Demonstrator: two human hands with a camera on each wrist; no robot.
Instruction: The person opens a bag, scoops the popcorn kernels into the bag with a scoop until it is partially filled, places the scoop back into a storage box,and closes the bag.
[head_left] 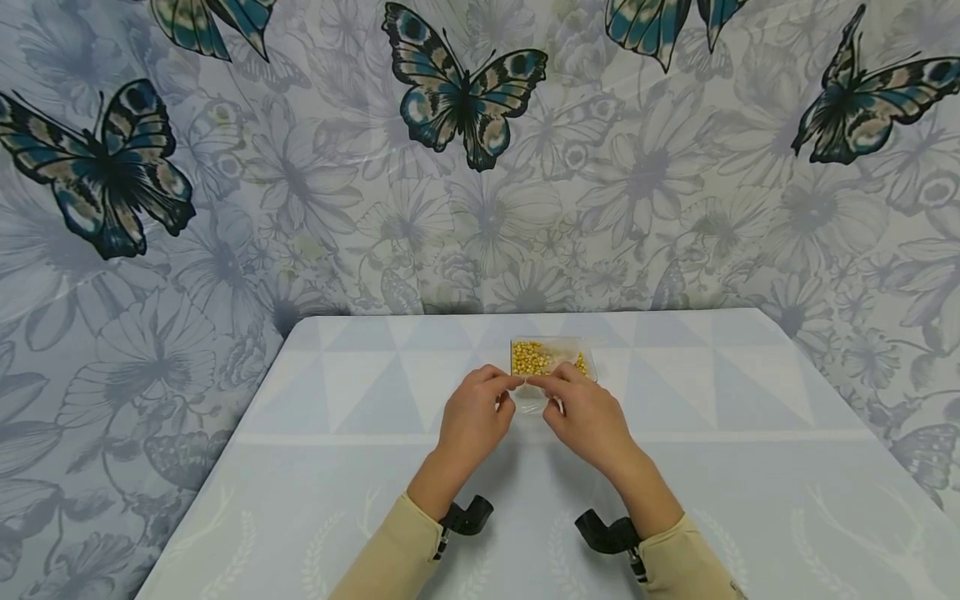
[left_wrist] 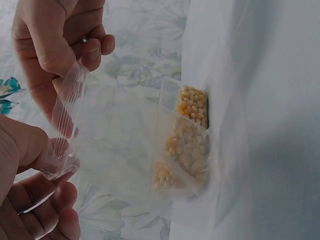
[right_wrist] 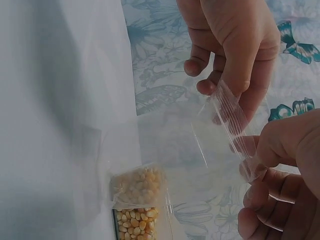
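Under way: clear plastic bag (head_left: 531, 404), held up by the mouth between 2 hands, above a pale table (head_left: 360, 492) and on the near side of a box of corn. Ridged strip (left_wrist: 66, 120) along the bag's top edge, running across from hand to hand. Mouth parted or pressed together: cannot tell. Body of the bag hanging limp and see-through, with nothing visible inside.

At left hand (head_left: 474, 408): thumb and forefinger closed in a pinch on the left end of the bag's mouth, other fingers bent in toward the palm. At right hand (head_left: 588, 408): much the same grip mirrored, pinching the right end of the mouth, remaining fingers loosely bent. Fingertips of 2 hands near each other, bag film between.

Just beyond the hands, resting on the far part of the table: small clear box (head_left: 553, 339), rectangular, holding yellow corn kernels (right_wrist: 135, 222). Part of the corn visible only through the bag in both wrist views, hence hazy there; rest in plain sight. Bag touching box or merely in front: cannot tell.

On the forearms: tan sleeves (head_left: 390, 554), with a black gadget (head_left: 468, 517) at each wrist. Behind the table: grey floral wall covering (head_left: 300, 242) bearing 5 dark-and-teal butterflies (head_left: 467, 100) in the head view, 2 cut off by the top edge
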